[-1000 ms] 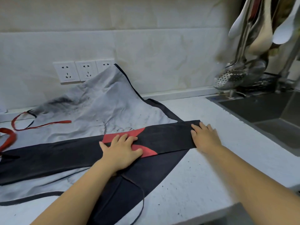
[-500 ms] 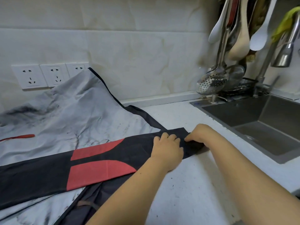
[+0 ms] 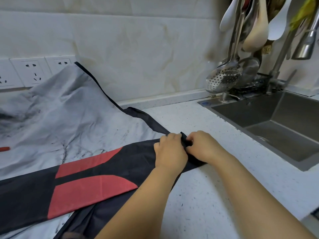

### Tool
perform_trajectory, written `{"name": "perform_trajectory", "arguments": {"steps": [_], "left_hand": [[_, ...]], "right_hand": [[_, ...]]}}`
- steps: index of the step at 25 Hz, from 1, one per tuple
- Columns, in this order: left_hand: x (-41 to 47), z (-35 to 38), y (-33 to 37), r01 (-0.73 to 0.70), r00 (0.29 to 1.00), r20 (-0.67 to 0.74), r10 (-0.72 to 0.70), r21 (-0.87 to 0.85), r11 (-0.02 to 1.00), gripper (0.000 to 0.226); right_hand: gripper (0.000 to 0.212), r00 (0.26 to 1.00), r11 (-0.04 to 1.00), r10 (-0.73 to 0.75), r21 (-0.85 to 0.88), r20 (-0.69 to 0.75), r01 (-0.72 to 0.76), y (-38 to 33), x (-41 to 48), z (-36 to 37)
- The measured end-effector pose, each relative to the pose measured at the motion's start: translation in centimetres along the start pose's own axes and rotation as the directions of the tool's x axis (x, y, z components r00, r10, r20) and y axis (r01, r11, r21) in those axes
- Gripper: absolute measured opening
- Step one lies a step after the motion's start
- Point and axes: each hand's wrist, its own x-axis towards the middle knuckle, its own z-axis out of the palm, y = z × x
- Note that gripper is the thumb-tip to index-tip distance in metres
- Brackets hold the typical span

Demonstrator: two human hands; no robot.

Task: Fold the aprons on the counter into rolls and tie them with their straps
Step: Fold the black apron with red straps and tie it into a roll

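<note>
Both hands meet at the right end of the folded apron (image 3: 134, 157). The left hand (image 3: 170, 150) lies knuckles up on the band with its fingers curled over the end, and the right hand (image 3: 202, 147) pinches the same bunched black tip from the other side, so the two nearly touch.

From there the apron runs as a long black band with red panels, down and left to the picture's edge. It lies over a grey sheet (image 3: 69, 118) with dark edging (whether this is part of the same apron I cannot tell). The sheet climbs the wall as far as the sockets (image 3: 32, 73). A bit of red strap (image 3: 4, 148) shows at the far left.

The speckled white surface (image 3: 207, 204) is bare cloth-free stone to the right of the hands and toward its front edge at lower right. A strip of it separates the hands from the rim of the sink (image 3: 229, 125). In the steel basin only the drain (image 3: 262, 138) shows. Behind the sink hang a slotted spoon (image 3: 222, 80) and other ladles and spoons, beside the tap (image 3: 305, 45).
</note>
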Motion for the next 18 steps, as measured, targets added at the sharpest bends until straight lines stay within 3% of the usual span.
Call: {"name": "perform_trajectory", "arguments": {"steps": [2, 5, 6, 8, 10, 14, 18], "left_hand": [[-0.1, 0.0, -0.4, -0.016, 1.0, -0.007, 0.016, -0.044, 0.999, 0.048], [-0.5, 0.1, -0.2, -0.134, 0.991, 0.039, 0.132, 0.063, 0.989, 0.053], [-0.4, 0.2, -0.2, -0.142, 0.989, 0.05, 0.138, 0.097, 0.985, 0.051], [-0.4, 0.4, -0.3, -0.131, 0.991, 0.053, 0.124, 0.141, 0.981, 0.049], [-0.4, 0.5, -0.2, -0.113, 0.993, 0.043, 0.108, 0.147, 0.983, 0.049], [-0.5, 0.5, -0.3, -0.091, 0.996, 0.027, 0.089, 0.086, 0.992, 0.043], [-0.1, 0.4, -0.4, 0.009, 0.999, -0.032, -0.011, -0.066, 0.998, 0.039]], "right_hand": [[0.024, 0.999, 0.999, 0.004, 0.039, 0.053, -0.006, 0.2, 0.0, -0.1], [0.017, 0.991, 0.977, 0.128, 0.169, 0.027, -0.131, 0.9, 0.5, -0.5], [0.013, 0.986, 0.98, 0.166, 0.11, -0.002, -0.164, 0.8, 0.6, -0.4], [0.031, 0.973, 0.972, 0.229, -0.044, -0.026, -0.23, 0.8, 0.9, 0.1], [0.037, 0.966, 0.964, 0.257, -0.063, -0.007, -0.257, 0.9, 1.2, 0.2], [0.01, 0.992, 0.992, 0.122, -0.029, -0.031, -0.123, 0.0, 1.1, 0.4], [0.017, 0.993, 0.969, -0.034, -0.248, -0.11, 0.006, -1.5, 0.0, 1.1]]}}
